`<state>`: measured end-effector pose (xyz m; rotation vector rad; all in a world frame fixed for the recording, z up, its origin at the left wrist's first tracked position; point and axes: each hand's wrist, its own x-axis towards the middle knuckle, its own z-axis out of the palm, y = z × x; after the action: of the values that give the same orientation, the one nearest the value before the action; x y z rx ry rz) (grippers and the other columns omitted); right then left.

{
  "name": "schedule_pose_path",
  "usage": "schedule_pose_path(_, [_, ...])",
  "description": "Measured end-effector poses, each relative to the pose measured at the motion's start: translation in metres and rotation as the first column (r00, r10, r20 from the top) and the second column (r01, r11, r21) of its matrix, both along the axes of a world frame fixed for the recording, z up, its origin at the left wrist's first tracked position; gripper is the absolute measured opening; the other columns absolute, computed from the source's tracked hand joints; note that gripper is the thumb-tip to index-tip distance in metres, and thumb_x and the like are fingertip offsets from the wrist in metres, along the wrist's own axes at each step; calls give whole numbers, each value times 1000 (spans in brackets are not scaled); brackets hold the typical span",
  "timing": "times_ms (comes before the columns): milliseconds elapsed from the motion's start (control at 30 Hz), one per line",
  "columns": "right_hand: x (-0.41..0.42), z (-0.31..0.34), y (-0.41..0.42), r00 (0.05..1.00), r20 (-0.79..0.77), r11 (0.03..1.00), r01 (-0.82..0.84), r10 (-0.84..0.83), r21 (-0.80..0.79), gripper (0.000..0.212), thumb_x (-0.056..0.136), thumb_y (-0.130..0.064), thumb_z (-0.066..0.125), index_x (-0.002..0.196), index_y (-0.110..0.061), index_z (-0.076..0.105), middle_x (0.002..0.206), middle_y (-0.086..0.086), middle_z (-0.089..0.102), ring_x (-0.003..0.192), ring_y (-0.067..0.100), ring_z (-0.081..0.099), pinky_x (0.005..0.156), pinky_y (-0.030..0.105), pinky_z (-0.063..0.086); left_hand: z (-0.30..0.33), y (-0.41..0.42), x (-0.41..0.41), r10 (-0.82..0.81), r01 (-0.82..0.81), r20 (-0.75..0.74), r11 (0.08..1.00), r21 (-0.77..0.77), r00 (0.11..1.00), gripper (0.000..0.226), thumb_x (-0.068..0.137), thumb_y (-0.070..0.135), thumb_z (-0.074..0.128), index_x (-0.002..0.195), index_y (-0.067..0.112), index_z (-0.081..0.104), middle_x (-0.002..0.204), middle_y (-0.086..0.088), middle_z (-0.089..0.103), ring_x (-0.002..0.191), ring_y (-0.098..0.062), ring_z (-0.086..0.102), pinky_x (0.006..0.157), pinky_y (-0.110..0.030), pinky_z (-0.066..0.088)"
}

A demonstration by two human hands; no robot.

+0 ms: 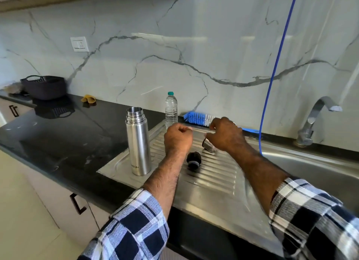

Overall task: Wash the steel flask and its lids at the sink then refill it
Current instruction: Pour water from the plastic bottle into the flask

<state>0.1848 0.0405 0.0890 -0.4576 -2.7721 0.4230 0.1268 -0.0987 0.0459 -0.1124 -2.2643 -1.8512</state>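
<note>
On the ribbed draining board we've got the steel flask standing upright and uncapped at 9 o'clock of the hands. Our right hand curls over the steel cup lid, which lies tipped on the ridges; the left hand is fisted just beside it, and we can't tell if it holds anything. The black stopper lies at 6 o'clock. We'd judge that flask light while empty, rigid, slick once wet: grip it around mid-body. 2 lids, both small and prone to rolling. The bottle brush waits at 12.
</note>
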Motion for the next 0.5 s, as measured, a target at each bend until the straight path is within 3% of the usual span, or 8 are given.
schedule_pose_path(133, [-59,14,-6,997,-46,997,-63,61,-36,34,91,-43,72,120,-25,67,125,6,62,116,30,62,103,47,49,3,7,-45,153,-159,75,984,79,985,7,95,16,70,95,23,69,94,9,71,82,-13,66,56,-21,42])
schedule_pose_path(267, [-128,23,-2,977,-150,979,-169,151,-114,33,90,-37,77,116,-19,69,123,8,66,115,28,63,96,37,52,-7,17,-88,256,-262,86,963,65,963,17,94,17,67,111,22,68,111,3,70,98,-21,66,69,-28,46])
schedule_pose_path(400, [-193,25,-9,956,-177,958,-257,234,-123,47,91,-37,78,131,-16,65,131,10,66,119,25,63,95,30,47,-26,21,-123,289,-291,78,957,12,954,31,95,20,69,125,23,64,129,1,67,115,-24,64,84,-35,55])
schedule_pose_path(500, [-230,22,-17,935,-191,939,-325,300,-114,62,95,-36,75,150,-18,54,145,12,60,131,28,59,107,32,44,-37,23,-138,292,-292,16,956,-32,956,37,94,22,69,130,24,62,132,0,66,120,-25,62,92,-42,59])
